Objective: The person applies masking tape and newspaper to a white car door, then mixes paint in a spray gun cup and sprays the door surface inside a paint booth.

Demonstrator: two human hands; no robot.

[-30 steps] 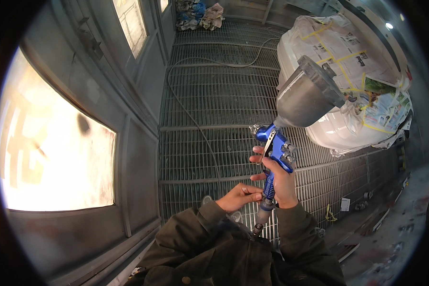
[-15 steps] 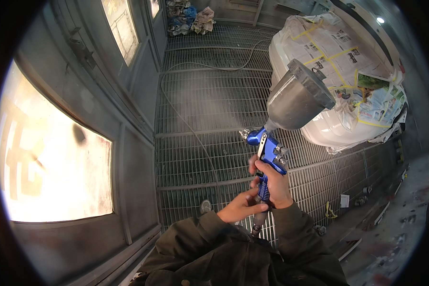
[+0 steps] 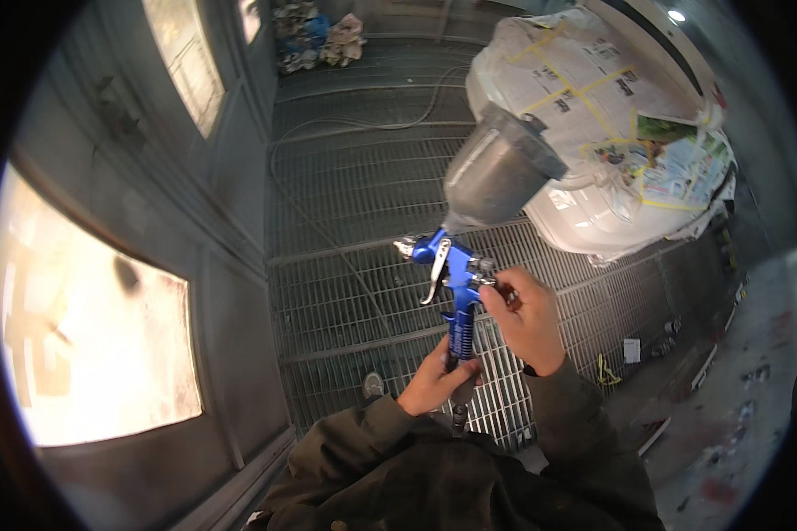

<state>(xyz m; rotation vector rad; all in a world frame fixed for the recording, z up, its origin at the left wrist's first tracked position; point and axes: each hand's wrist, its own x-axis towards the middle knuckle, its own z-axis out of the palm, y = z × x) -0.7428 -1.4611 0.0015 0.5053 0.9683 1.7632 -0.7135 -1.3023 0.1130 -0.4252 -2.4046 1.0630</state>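
Note:
A blue spray gun [image 3: 460,278] with a silver nozzle and trigger is held upright in front of me, its nozzle toward the left. On top of it sits a grey paint cup [image 3: 494,173], leaning right. My left hand [image 3: 434,380] is closed around the bottom of the handle, at the hose fitting. My right hand [image 3: 530,320] pinches a small knob at the back of the gun with thumb and fingers. The trigger stands free of any finger.
A white car [image 3: 568,221], partly masked with newspaper and yellow tape, stands at the right. Metal grating [image 3: 345,208] forms the floor, with a thin hose [image 3: 363,126] across it. Crumpled paper [image 3: 341,40] lies far left; bright windows [image 3: 106,327] line the left wall.
My right hand has left the grip and trigger and moved to the rear knob. The spray mist before the nozzle is gone. The gun appears farther left as the view shifts.

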